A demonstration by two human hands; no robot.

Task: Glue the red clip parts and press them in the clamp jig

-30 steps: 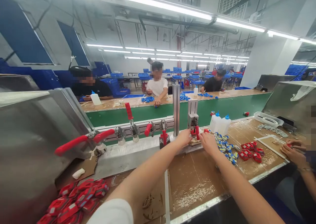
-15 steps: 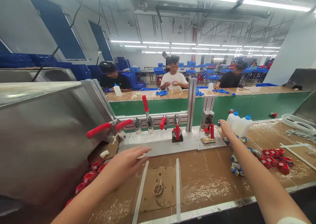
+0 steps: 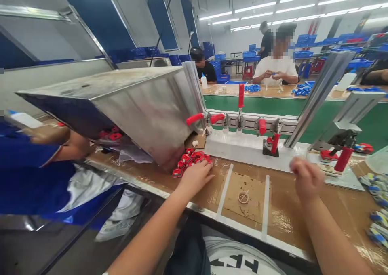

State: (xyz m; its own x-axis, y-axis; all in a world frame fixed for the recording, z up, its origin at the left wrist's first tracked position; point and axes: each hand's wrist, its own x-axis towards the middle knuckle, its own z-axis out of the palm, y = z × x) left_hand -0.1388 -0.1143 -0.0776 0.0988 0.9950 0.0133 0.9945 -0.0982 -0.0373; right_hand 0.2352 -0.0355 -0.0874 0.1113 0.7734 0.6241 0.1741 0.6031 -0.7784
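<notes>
Black letters show on the white shirt (image 3: 239, 261) at the bottom edge, cut off and unreadable. The left hand (image 3: 194, 178) lies flat, fingers spread, its fingertips touching the pile of red parts (image 3: 190, 162) at the mouth of the steel chute (image 3: 145, 105). The right hand (image 3: 306, 180) hovers over the brown table (image 3: 303, 218), curled and blurred; I cannot tell whether it holds anything.
</notes>
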